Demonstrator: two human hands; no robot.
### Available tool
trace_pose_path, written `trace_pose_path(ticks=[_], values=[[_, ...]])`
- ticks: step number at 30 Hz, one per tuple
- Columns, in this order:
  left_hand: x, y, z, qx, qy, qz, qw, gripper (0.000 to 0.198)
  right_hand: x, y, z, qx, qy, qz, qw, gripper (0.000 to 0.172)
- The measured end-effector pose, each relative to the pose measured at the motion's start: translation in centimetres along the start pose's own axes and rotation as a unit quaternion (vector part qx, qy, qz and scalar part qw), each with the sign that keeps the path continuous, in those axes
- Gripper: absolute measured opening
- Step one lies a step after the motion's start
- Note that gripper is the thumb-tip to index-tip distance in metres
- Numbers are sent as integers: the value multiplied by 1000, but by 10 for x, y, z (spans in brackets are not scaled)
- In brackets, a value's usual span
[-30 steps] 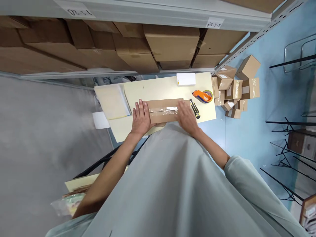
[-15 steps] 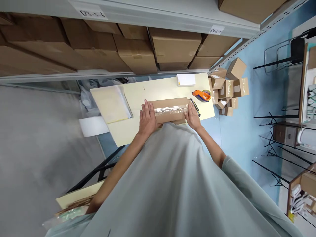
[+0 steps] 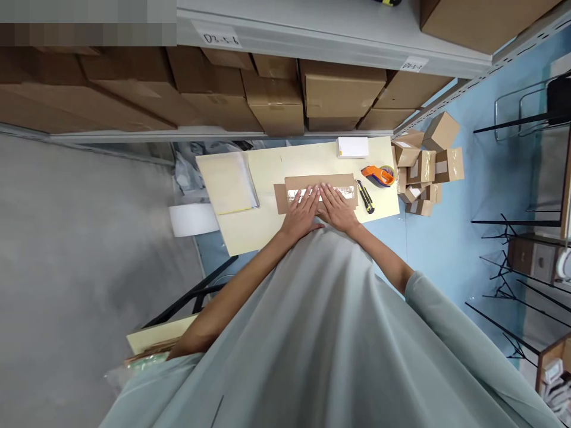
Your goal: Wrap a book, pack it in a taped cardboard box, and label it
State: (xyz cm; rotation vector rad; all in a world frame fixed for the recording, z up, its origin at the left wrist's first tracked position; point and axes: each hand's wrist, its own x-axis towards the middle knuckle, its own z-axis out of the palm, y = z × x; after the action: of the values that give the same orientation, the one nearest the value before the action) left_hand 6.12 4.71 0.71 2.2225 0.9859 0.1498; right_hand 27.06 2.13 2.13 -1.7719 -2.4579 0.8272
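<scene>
A flat brown cardboard box [image 3: 343,181] with a clear tape strip along its top lies on a pale yellow table [image 3: 267,220]. Both of my hands rest flat on it, side by side at its middle. My left hand [image 3: 304,209] has its fingers stretched out over the tape. My right hand [image 3: 337,207] lies flat beside it, fingers spread. A black and yellow utility knife [image 3: 366,198] lies just right of the box, and an orange tape dispenser [image 3: 378,175] sits beyond it.
A white pad [image 3: 353,147] sits at the table's far edge, a plastic sleeve with paper [image 3: 227,181] at its left. Small taped boxes [image 3: 423,166] are piled on the blue floor to the right. Shelves of cardboard cartons [image 3: 276,101] stand behind. Black wire racks [image 3: 513,238] stand at right.
My hands have slid from the two ends of the box to its middle, now lying side by side. The view has shifted slightly.
</scene>
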Motion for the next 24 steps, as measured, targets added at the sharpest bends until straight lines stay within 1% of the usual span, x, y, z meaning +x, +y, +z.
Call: trace_pose_path(ticks=[2,5,7,9,12,14,16,18,19,21,22,24], values=[[-6,-7,0,4,3,-5,1000,102,-5,9,-1,-15,-5,6,1000,75],[-20,-14,4,-4,30,-43,999,98,-20,29,1,-29,18,68,997,77],[-25,-13,10,-19,53,-79,995,97,-28,37,4,-24,36,109,993,79],[-25,-7,16,-46,79,-118,989,97,-31,38,9,8,60,134,989,81],[-13,2,23,-100,137,-187,968,101,-22,33,13,91,107,160,977,92],[-1,3,23,-118,184,-232,948,111,-9,30,12,136,128,187,964,102],[13,0,23,-126,224,-278,926,124,5,32,9,167,129,224,951,113],[24,-8,22,-155,254,-334,894,130,17,39,6,204,119,266,935,123],[28,-13,22,-182,264,-361,876,127,21,44,4,228,115,282,925,127],[31,-24,22,-251,269,-391,844,108,25,54,3,284,117,285,908,128],[30,-29,21,-285,266,-387,836,96,25,59,2,311,120,268,904,123],[26,-36,21,-335,256,-349,837,78,22,66,2,357,122,215,901,109]])
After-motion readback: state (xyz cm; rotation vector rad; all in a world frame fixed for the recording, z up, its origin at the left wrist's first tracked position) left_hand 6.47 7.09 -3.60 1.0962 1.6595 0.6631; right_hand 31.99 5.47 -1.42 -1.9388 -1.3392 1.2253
